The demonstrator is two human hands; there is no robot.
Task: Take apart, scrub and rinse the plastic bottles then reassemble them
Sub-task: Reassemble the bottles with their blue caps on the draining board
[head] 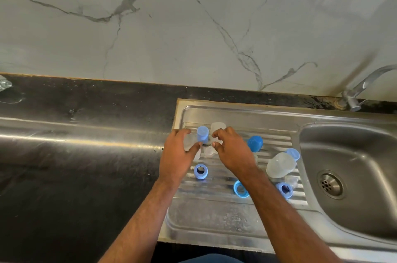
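Observation:
Bottle parts lie spread on the ribbed steel drainboard (214, 215). My left hand (177, 155) hovers with fingers spread, its thumb tip beside an upright light blue cap (202, 135). My right hand (233, 152) curls its thumb and forefinger on an upright clear bottle (219, 127) right of that cap. A clear teat (208, 152) sits between the hands. Blue screw rings lie at the near left (200, 171), the middle (240, 189) and the right (284, 189). A dark blue cap (255, 143) stands past my right hand. Another clear bottle (280, 166) lies on its side.
The sink bowl (354, 176) with its drain is at the right, and the tap (361, 88) stands behind it. A second light blue cap (293, 153) and a clear teat (291, 181) lie near the toppled bottle. Dark wet counter (86, 155) stretches left.

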